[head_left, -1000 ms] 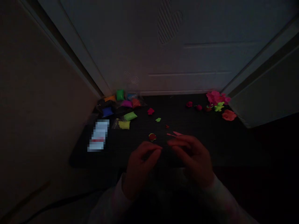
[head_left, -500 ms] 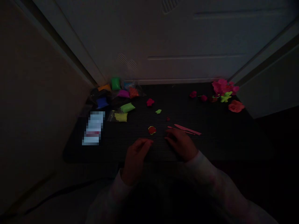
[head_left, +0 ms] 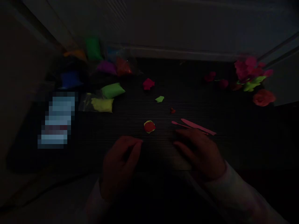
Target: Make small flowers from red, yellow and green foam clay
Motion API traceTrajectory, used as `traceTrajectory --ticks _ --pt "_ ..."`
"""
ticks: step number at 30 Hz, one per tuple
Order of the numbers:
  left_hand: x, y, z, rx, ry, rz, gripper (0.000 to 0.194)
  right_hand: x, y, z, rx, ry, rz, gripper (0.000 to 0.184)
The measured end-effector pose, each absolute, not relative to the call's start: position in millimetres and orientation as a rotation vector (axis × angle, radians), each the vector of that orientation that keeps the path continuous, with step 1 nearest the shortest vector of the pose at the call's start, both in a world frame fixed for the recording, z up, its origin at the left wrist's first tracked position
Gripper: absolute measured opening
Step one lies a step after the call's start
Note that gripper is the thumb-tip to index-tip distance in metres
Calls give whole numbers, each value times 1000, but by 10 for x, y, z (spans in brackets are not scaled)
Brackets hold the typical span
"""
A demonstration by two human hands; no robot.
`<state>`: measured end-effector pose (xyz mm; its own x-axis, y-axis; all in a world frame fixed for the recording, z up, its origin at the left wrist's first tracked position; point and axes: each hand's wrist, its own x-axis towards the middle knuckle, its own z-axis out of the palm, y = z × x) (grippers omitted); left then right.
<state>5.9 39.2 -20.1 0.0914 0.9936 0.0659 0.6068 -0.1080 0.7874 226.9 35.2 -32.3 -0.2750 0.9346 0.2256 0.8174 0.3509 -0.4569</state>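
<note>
The picture is very dark. My left hand [head_left: 121, 165] is at the table's front edge, its thumb and forefinger pinched together. Whether anything is between those fingertips cannot be made out. Just beyond them lies a small round red clay piece [head_left: 149, 126] with a yellow-green rim. My right hand [head_left: 202, 152] rests to the right, thumb and fingers apart, with nothing seen between them. Its fingers are beside a thin pink modelling tool [head_left: 181, 124] and a pink plastic knife [head_left: 198, 127]. A small red clay bit [head_left: 173, 110] lies behind the tools.
On the dark table [head_left: 140, 109] lie a light green clay piece [head_left: 160, 99] and a magenta clay flower [head_left: 148, 84]. Bagged clay, including a yellow pack [head_left: 102, 105], and a pixelated bright screen [head_left: 58, 118] are at left. Pink clay flowers [head_left: 249, 68] stand at back right.
The view has come closer to the table and darkened. My hands appear farther apart, and the right thumb and fingers remain spread. The clay pieces and tools look unmoved on the table.
</note>
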Motion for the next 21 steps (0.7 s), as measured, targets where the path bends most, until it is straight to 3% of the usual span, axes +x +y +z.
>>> traceTrajectory --ticks 7,21 --pt "47 369 -208 1885 1528 803 11 2207 412 -262 -1518 -2538 91 35" --pt "44 412 -138 1870 1499 836 12 2197 362 -267 -1538 -2615 -35 39"
